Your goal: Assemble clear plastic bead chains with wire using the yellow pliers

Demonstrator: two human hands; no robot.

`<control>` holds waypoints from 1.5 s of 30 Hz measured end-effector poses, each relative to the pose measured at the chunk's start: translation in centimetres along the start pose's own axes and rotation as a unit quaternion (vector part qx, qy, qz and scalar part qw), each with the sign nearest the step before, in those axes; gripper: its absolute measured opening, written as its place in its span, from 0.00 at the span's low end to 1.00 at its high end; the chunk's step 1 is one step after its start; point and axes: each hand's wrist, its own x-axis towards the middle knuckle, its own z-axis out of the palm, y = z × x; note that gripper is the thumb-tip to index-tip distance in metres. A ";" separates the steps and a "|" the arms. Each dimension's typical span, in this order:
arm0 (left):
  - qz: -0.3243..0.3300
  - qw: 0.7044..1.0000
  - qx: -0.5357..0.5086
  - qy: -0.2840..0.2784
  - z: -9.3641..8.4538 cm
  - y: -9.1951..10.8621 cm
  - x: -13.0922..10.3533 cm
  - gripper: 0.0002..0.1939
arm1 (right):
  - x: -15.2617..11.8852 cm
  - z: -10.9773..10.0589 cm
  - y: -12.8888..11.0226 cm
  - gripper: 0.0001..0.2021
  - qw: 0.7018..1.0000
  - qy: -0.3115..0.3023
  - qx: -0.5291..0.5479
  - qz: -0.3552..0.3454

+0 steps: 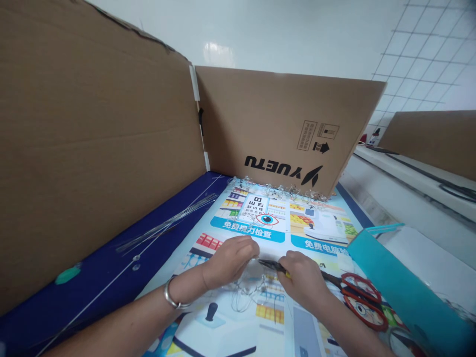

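Observation:
My left hand (234,258), a bangle on its wrist, is closed in a pinch on thin wire with small clear bits at the fingertips. Below the fingers spread loose loops of fine silvery wire (243,297), partly hidden by the hand. My right hand (302,277) grips needle-nose pliers (271,265); their dark jaws point left, close to the left fingertips. Whether the jaws touch the wire I cannot tell. A pair of red-handled scissors (362,297) lies just right of my right hand, its blades partly behind that hand.
Cardboard panels (267,114) stand at the back and left. Clear wire pieces (278,191) line the back panel's foot. Straight wires (167,223) lie on the blue cloth at left. A teal box (405,287) stands at right, on the printed sheet's (223,327) edge.

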 end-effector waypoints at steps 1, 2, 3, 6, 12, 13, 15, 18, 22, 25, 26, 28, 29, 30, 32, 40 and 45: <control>0.000 1.000 -0.001 0.002 0.0 0.0 0.0 0.09 | 0.0 0.0 0.0 0.06 1.000 0.000 -0.001 0.000; 0.001 1.000 -0.002 0.004 0.0 0.0 0.0 0.09 | 0.0 0.0 0.0 0.06 1.000 0.001 -0.003 0.000; 0.002 1.000 -0.002 0.008 0.1 -0.1 0.0 0.09 | 0.0 -0.1 0.0 0.06 1.000 0.001 -0.005 0.000; 0.004 1.000 -0.003 0.018 0.1 -0.1 0.0 0.09 | 0.0 -0.2 -0.1 0.06 1.000 -0.005 -0.007 -0.003; 0.000 1.000 -0.014 0.016 0.1 0.0 0.0 0.08 | 0.1 -0.4 -0.1 0.07 1.000 -0.021 -0.010 -0.005; -0.004 1.000 -0.019 0.014 0.1 0.0 0.0 0.08 | 0.1 -0.4 -0.2 0.07 1.000 -0.024 -0.011 -0.005; -0.018 0.999 -0.032 0.010 0.2 -0.1 -0.1 0.08 | 0.1 -0.5 -0.2 0.07 1.000 -0.028 -0.014 -0.004; -0.051 0.997 -0.063 0.005 0.3 -0.2 -0.1 0.08 | 0.1 -0.6 -0.4 0.07 0.999 -0.033 -0.020 -0.001; -0.108 0.988 -0.111 -0.004 0.3 -0.1 0.0 0.07 | 0.2 -0.8 -0.5 0.07 0.999 -0.049 -0.021 0.005; -0.148 0.977 -0.153 -0.010 0.1 0.1 0.3 0.09 | 0.2 -0.8 -0.6 0.08 0.998 -0.062 -0.023 0.011; -0.161 0.973 -0.167 -0.011 0.1 0.2 0.4 0.09 | 0.2 -0.8 -0.6 0.08 0.998 -0.062 -0.024 0.011; -0.182 0.963 -0.196 -0.016 0.0 0.3 0.6 0.10 | 0.2 -0.7 -0.6 0.07 0.998 -0.057 -0.025 0.007; -0.189 0.959 -0.210 -0.018 -0.1 0.3 0.7 0.11 | 0.2 -0.6 -0.5 0.07 0.998 -0.054 -0.026 0.006; -0.194 0.955 -0.224 -0.019 -0.1 0.3 0.7 0.11 | 0.2 -0.6 -0.5 0.07 0.998 -0.051 -0.026 0.004; -0.200 0.947 -0.249 -0.020 -0.2 0.4 0.9 0.12 | 0.2 -0.5 -0.5 0.07 0.999 -0.048 -0.024 0.003; -0.240 0.921 -0.306 -0.030 -0.4 0.5 1.2 0.13 | 0.2 -0.6 -0.7 0.09 0.998 -0.051 -0.024 0.007; -0.239 0.920 -0.308 -0.031 -0.4 0.5 1.2 0.13 | 0.2 -0.7 -0.6 0.09 0.999 -0.048 -0.023 0.004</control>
